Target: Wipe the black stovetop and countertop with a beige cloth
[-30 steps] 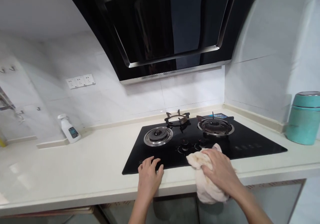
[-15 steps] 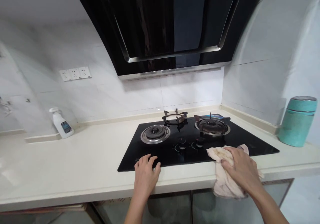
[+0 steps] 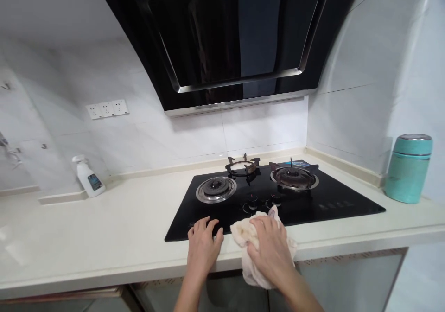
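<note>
A black glass gas hob [image 3: 333, 200] with two burners is set into the pale countertop [image 3: 104, 238]. My left hand [image 3: 202, 245] lies flat with fingers spread on the hob's front left corner. My right hand [image 3: 269, 249] presses a stained cream cloth [image 3: 245, 231] against the hob's front edge, just right of my left hand. Part of the cloth hangs down over the counter's front. Two control knobs [image 3: 252, 201] sit just behind the cloth.
A loose pan support [image 3: 242, 167] rests at the back of the hob. A white spray bottle [image 3: 87, 176] stands at the back left by the wall. A teal canister [image 3: 408, 168] stands at the right. A black range hood [image 3: 225, 38] overhangs the hob.
My right hand slid the cloth right along the hob's front edge, then back left until it lies close to my left hand. My left hand stayed in place.
</note>
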`<state>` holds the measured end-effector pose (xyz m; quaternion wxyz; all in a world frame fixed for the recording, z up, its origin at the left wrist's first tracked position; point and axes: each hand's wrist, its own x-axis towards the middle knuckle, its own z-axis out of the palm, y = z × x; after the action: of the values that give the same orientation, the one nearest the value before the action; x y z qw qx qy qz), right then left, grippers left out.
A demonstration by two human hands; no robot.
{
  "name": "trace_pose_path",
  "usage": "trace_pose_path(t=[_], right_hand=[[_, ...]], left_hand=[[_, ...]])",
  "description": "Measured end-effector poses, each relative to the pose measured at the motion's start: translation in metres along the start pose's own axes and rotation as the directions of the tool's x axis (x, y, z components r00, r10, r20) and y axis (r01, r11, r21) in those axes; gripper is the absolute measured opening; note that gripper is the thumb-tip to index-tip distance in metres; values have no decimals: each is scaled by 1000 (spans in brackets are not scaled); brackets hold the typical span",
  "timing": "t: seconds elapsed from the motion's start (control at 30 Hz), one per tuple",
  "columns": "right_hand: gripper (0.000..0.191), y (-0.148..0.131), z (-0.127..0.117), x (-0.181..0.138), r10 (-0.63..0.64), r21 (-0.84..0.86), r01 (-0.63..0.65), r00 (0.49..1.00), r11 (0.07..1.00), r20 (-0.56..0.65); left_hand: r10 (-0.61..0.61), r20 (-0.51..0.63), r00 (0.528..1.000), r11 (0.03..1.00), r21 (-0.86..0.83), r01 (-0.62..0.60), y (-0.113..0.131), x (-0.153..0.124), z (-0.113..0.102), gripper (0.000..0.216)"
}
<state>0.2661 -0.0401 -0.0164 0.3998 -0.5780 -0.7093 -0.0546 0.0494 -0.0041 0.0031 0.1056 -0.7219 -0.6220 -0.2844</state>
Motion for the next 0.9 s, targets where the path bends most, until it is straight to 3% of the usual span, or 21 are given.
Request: trace_pose_path(t=[0.13,0.3,0.73,0.9], right_hand=[[45,1,5,-2,-74,21,74,997,997,-26],[45,25,-3,-8,-93,9,93,996,996,-11],[44,147,-50,-10,153,-155,-161,986,975,-63],[45,166,-57,-12,173,-199,-193,978,961,-116]], left_hand=[[11,-16,1000,1000,-5,-11,-1,-1,1,29],[29,-43,999,999,-22,-30,-2,-2,2,27],[16,-23,1000,998,-63,-18,-1,-2,1,26],[16,-17,1000,997,-77,-17,-1,-3,2,26]])
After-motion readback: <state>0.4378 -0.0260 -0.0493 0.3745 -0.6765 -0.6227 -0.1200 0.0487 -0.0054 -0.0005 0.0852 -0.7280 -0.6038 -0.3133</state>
